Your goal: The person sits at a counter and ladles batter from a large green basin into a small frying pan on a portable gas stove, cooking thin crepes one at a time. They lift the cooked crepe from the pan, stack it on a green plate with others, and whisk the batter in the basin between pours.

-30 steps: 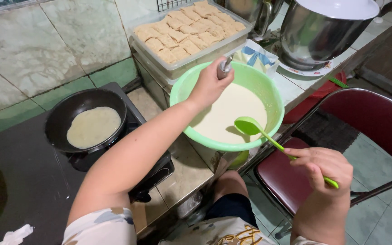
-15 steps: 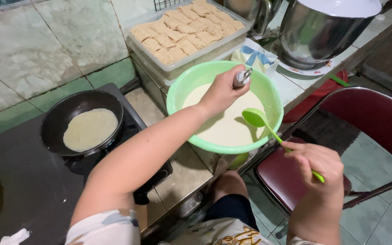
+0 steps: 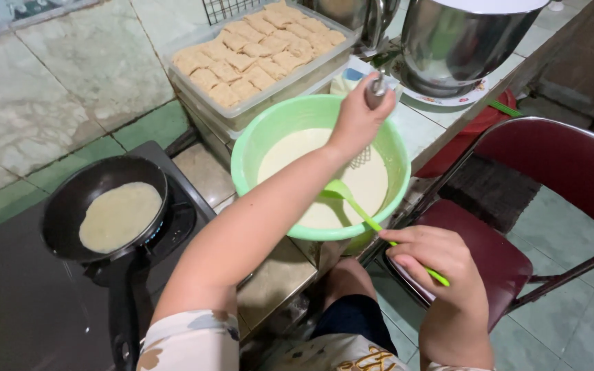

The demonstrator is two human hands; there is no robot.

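My left hand [image 3: 357,122] reaches across a light green bowl [image 3: 254,141] of pale batter [image 3: 295,152] and grips the metal handle of a whisk [image 3: 376,86]; the whisk's wires dip into the batter at the bowl's right side. My right hand [image 3: 436,260] is near the bowl's front edge, closed on the handle of a green ladle [image 3: 336,189]. The ladle's scoop hangs just over the batter, below my left forearm.
A black pan [image 3: 63,207] with a thin round crepe [image 3: 119,216] sits on a black stove [image 3: 22,309] at left. Behind the bowl is a clear tub of folded tan pieces [image 3: 256,56] and a steel pot [image 3: 456,41]. A dark red chair [image 3: 558,172] stands at right.
My left hand has carried the whisk from the bowl's back left to its right side. The ladle has shifted left and lower over the batter.
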